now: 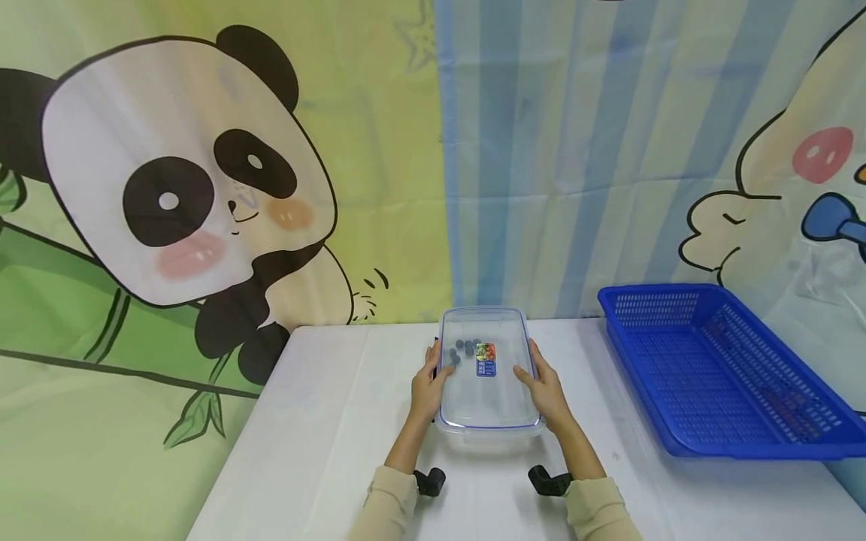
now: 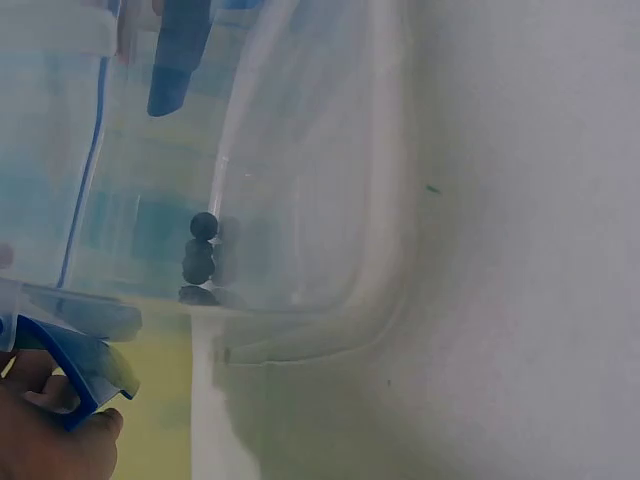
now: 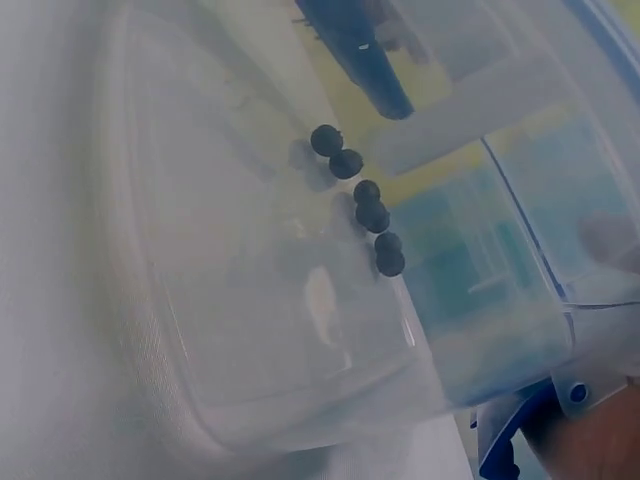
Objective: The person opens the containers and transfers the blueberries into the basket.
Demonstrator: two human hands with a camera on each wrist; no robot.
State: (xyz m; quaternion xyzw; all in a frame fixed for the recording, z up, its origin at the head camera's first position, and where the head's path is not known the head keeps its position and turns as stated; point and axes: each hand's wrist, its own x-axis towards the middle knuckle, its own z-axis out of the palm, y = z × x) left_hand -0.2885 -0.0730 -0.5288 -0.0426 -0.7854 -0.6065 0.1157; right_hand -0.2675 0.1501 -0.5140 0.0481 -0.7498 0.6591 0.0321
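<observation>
A clear plastic food container (image 1: 489, 402) with a lid is held between both hands over the white table, its lid facing me. On the lid is a small fruit-printed label (image 1: 485, 361). Several small dark balls (image 3: 372, 214), blueberry-like, lie along the far end inside. My left hand (image 1: 426, 387) grips the left side, thumb over the lid's edge. The right side is gripped by my right hand (image 1: 546, 389), its thumb on the lid too. Blue-edged flaps show by the fingers in both wrist views; the fingers under the container are mostly hidden.
A blue perforated plastic basket (image 1: 659, 376) stands to the right on the white table (image 1: 325, 428). Behind the table hangs a curtain (image 1: 386, 150) printed with a panda and stripes. Black camera mounts (image 1: 549, 481) sit at both wrists.
</observation>
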